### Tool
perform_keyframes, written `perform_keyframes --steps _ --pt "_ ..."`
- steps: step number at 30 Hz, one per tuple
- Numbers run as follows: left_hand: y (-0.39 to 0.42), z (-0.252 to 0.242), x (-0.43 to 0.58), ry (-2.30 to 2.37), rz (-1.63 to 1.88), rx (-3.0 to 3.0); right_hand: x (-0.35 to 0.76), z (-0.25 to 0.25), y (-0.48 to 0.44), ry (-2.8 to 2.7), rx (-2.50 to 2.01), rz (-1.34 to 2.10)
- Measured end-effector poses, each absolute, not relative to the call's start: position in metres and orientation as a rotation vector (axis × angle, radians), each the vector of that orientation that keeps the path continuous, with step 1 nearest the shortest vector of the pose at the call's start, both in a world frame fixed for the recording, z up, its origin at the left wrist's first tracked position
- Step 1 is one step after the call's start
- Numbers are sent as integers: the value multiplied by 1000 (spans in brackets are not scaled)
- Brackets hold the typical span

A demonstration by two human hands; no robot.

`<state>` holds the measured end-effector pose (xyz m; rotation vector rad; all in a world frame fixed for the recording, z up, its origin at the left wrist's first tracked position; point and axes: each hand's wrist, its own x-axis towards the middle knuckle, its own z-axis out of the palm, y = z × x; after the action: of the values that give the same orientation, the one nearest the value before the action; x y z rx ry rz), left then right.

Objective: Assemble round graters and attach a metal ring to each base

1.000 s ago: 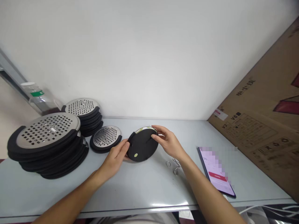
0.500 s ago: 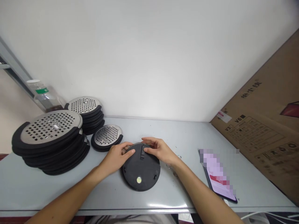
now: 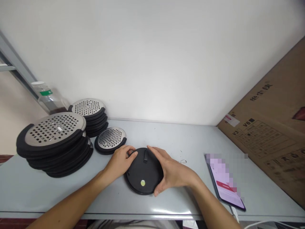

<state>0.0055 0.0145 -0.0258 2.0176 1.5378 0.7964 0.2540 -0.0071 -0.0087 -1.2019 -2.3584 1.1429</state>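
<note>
Two stacks of black-rimmed steel graters stand at the far left of a pale grey table top (image 3: pixel 171 136): the larger stack (image 3: pixel 53 135) nearer, the smaller stack (image 3: pixel 87 107) just behind it. A single grater (image 3: pixel 111 140) lies flat just to their right. A white wall (image 3: pixel 143 57) rises along the far edge, and a clear plastic bottle (image 3: pixel 46 97) with a green label shows beyond the far left corner. On the right, a cardboard carton (image 3: pixel 267 133) leans in, and a phone (image 3: pixel 225 183) with a pixelated screen lies near it, a white cable (image 3: pixel 234 213) at its near end.

Both forearms reach in from the near edge. The left hand (image 3: pixel 120 162) curls its fingers onto the left rim of a black round disc (image 3: pixel 144 171) lying flat mid-table. The right hand (image 3: pixel 172 173) grasps its right side, thumb near, fingers far. That hand has shifted from the disc's far side, while the disc sits in about the same spot.
</note>
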Motion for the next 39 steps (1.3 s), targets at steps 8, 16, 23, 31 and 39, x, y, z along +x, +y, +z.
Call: perform_keyframes --steps 8,16,23,31,39 --pt "17 -27 2 1453 826 1971 247 -7 -8 -2352 -1241 1134" --pt "16 -17 2 1115 1072 1459 255 -3 -4 -2096 -1216 1107" --pt "13 -19 6 1078 1150 1448 251 2 -2 -1759 -1147 1327" --pt "10 -15 10 1105 1153 1491 246 0 -1 -1678 -1053 1331" --pt "2 -15 6 1145 1331 1782 245 -4 2 -1778 -1074 901"
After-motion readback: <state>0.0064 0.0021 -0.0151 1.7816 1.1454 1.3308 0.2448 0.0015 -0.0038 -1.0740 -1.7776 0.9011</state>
